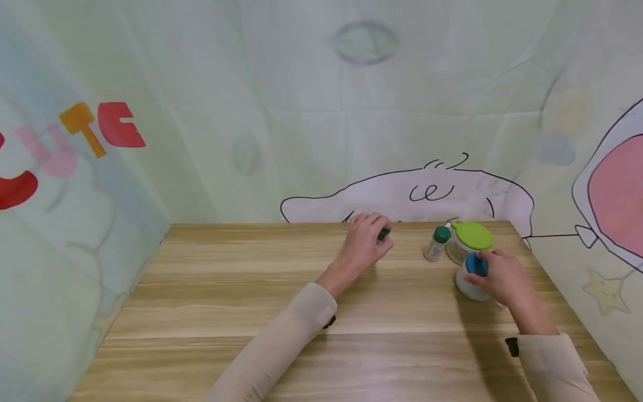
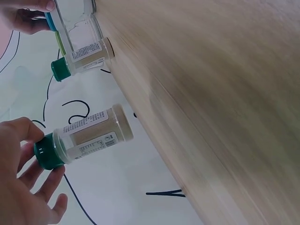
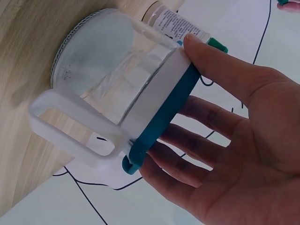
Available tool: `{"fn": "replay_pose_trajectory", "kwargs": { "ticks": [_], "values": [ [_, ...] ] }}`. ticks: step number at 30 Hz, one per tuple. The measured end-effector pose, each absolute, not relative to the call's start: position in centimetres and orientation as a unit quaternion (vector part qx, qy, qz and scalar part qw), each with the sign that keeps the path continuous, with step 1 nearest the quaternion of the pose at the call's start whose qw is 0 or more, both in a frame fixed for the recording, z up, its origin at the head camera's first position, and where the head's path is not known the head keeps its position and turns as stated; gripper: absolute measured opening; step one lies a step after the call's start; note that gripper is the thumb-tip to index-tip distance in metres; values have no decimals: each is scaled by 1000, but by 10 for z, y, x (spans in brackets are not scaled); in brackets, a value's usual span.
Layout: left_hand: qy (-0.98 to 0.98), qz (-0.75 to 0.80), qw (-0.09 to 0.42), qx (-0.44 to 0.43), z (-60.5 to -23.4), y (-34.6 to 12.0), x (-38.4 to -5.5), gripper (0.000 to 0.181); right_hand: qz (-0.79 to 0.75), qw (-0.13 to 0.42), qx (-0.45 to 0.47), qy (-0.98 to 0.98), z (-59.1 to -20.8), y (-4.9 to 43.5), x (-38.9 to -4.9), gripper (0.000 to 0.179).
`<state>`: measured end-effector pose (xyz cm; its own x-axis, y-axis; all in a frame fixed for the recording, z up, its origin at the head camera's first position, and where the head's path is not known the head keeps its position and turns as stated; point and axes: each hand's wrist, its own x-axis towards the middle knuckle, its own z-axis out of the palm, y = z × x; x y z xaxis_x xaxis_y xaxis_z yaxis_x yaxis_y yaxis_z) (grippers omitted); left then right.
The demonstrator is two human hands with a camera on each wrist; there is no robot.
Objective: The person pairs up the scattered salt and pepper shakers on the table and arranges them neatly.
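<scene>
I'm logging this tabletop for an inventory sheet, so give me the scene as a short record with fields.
Left hand: holds a shaker by its green cap
Right hand: grips the blue-lidded jar at its top
Jar handle: white, on the blue-lidded jar
Second shaker: upright, untouched, beside the green-lidded jar
Surface: wood-grain table
</scene>
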<state>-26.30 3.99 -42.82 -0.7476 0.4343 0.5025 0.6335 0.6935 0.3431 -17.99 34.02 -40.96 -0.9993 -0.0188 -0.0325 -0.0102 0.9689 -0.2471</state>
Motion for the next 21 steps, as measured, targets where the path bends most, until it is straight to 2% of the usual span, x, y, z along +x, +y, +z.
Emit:
{"fn": "replay_pose_trajectory", "kwargs": {
  "ticks": [21],
  "values": [
    [-878, -319, 194, -300, -434, 11, -262, 18, -113, 26, -12, 993, -408, 343, -179, 70]
  ]
}}
